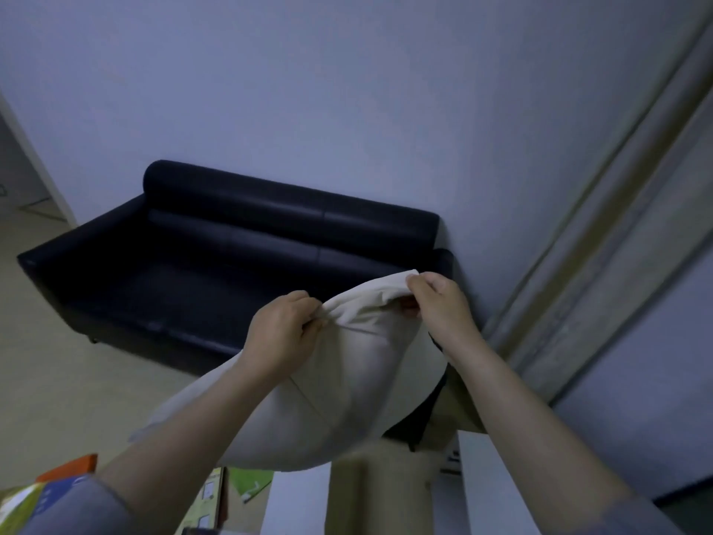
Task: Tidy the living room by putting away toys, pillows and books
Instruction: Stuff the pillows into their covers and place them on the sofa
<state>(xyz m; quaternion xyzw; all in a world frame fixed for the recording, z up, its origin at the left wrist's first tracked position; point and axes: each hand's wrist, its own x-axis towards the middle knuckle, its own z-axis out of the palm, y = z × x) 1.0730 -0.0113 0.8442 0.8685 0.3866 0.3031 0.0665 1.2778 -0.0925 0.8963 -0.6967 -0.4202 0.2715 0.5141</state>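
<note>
Your left hand [283,334] and right hand [440,303] both pinch the pillow [347,380] by its top edge, in the air before the sofa [231,272]. Thin fabric grip: it may slip or swing into the books [208,496] below.

The room was dim and flat-lit, a cool bluish cast lying over the wall [347,79]. Faint streaks of glare ran along the backrest of the black sofa [216,264], whose seat sank into shadow. Wide-angle distortion bowed the pale trim [613,233] at 3 o'clock. Blur softened the lower edge of the pillow [347,380] at 6 o'clock.
</note>
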